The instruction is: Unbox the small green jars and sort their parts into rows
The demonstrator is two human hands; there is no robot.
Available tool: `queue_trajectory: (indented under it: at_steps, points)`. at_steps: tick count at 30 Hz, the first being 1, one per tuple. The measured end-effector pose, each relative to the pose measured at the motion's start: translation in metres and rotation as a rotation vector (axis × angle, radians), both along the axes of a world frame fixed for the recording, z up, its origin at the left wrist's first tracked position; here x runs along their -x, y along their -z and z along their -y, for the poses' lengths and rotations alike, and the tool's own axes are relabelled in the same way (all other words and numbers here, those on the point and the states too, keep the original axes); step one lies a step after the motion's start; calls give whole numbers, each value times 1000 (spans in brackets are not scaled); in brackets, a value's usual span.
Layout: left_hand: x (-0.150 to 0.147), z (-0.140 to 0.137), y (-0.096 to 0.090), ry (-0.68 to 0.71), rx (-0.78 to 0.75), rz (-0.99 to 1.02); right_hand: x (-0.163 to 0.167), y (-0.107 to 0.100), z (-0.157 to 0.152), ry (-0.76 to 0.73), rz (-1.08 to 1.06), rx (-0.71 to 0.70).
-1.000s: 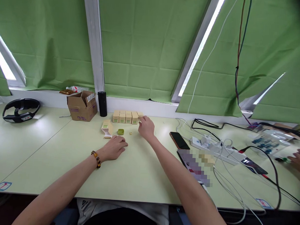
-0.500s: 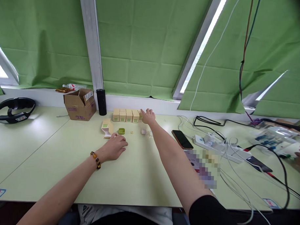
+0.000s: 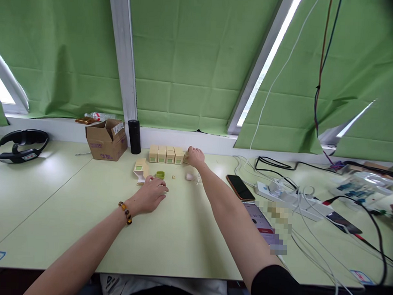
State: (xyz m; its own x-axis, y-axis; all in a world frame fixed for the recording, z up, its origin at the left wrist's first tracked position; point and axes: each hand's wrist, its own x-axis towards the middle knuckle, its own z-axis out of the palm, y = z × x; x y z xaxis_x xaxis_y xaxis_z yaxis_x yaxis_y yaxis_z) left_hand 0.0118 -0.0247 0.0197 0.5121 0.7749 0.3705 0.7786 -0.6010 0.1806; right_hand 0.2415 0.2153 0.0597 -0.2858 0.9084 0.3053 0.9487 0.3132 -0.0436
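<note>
Right hand has moved toward green curtains, grip unclear; left hand rests slack on table.

Six small boxes, one green tray

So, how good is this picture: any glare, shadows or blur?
In the head view, daylight glares through a gap beside the green blinds; a soft shadow lies on the table beside the right arm; blocky pixels hide part of the lit screen; labels on the small boxes look too tiny to read.
</note>
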Motion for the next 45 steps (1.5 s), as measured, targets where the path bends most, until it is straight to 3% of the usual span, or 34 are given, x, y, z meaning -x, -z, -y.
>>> queue_trajectory:
  at_steps: [5,10,13,16,19,25,31,35,38,45]
  points:
    - [2,-4,-1,-96,-28,126,-12,-22,47,-4,-121,-122]
    - [-1,-10,1,-159,-18,395,-15,-30,141,-307,-352,-140]
    - [-3,-8,4,-107,110,499,-14,-15,191,-445,-431,23]
    - [-7,-3,4,-8,289,527,-12,8,215,-524,-525,262]
    - [-12,2,4,65,398,543,-12,31,218,-579,-627,256]
    - [-15,0,8,34,377,613,-25,57,206,-643,-755,321]
    - [-10,-7,15,-6,307,624,-34,70,188,-642,-796,323]
    - [-8,-8,18,-65,219,610,-38,79,172,-481,-897,194]
    - [-8,-7,19,-77,226,605,-40,85,165,-442,-925,248]
    - [-8,-4,16,-78,239,586,-38,87,165,-502,-858,331]
